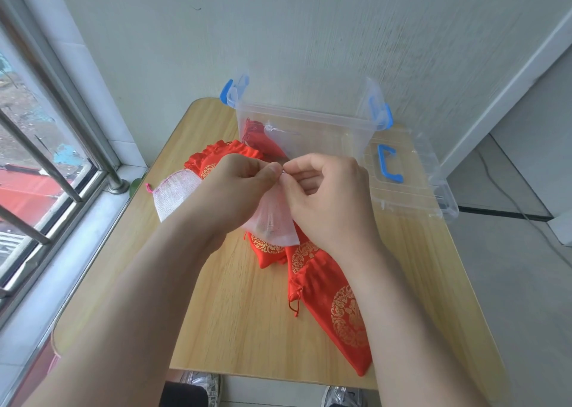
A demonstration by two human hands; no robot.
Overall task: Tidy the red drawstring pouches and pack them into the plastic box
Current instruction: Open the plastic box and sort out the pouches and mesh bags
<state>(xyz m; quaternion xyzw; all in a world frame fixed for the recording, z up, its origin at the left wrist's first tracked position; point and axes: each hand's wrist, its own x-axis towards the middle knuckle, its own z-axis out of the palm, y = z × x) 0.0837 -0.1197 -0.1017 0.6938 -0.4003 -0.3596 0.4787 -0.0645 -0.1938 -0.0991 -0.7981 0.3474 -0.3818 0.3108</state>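
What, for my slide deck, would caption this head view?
Left hand and right hand pinch a white mesh pouch over red drawstring pouches on a wooden table, before the plastic box.

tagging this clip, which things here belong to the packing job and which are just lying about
Job: red pouches, plastic box with one red pouch inside, mesh pouch pinched by left hand and right hand.
Lying about: box lid, second mesh pouch, shoes.

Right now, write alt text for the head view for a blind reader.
The left hand and right hand pinch the top of a white mesh pouch above red drawstring pouches on a wooden table. Behind, a clear plastic box holds a red pouch, its lid beside it.
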